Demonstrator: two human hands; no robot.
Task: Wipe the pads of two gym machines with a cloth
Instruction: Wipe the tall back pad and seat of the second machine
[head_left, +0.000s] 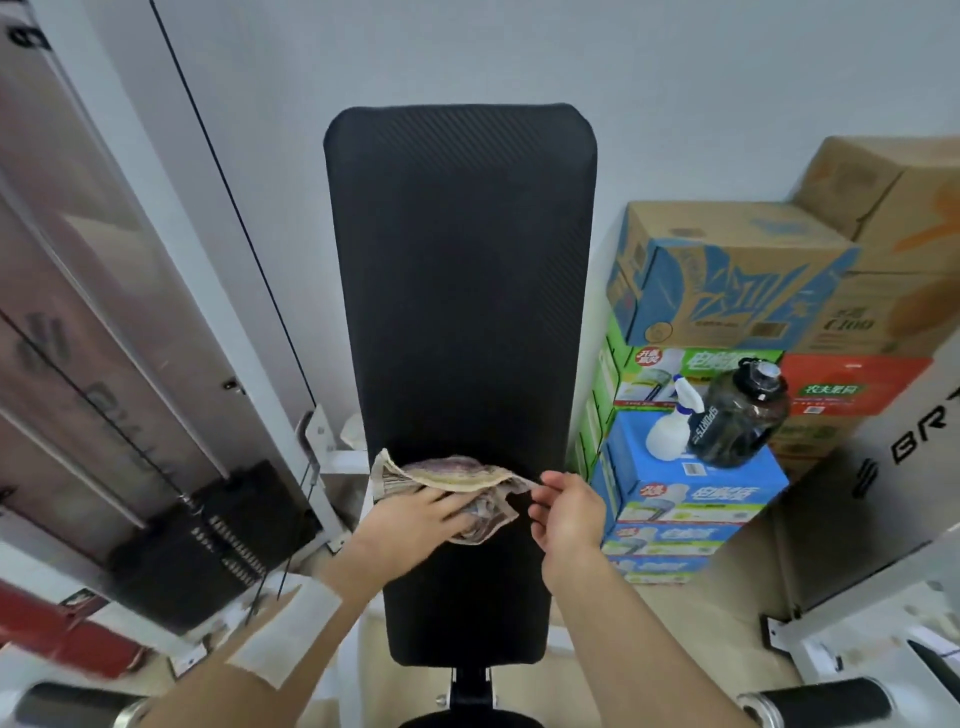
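Note:
A long black back pad (460, 291) of a gym machine stands upright in the middle of the head view. A crumpled, faded patterned cloth (441, 475) lies against the pad's lower part. My left hand (415, 517) rests flat on the cloth and presses it to the pad. My right hand (569, 512) pinches the cloth's right corner between thumb and fingers. A white patch is stuck on my left forearm.
A weight stack (218, 540) with cables and a white frame stands at the left. Stacked cardboard boxes (727, 280) fill the right, with a white spray bottle (672, 428) and a dark water jug (740, 415) on a blue box. Padded rollers sit at the bottom corners.

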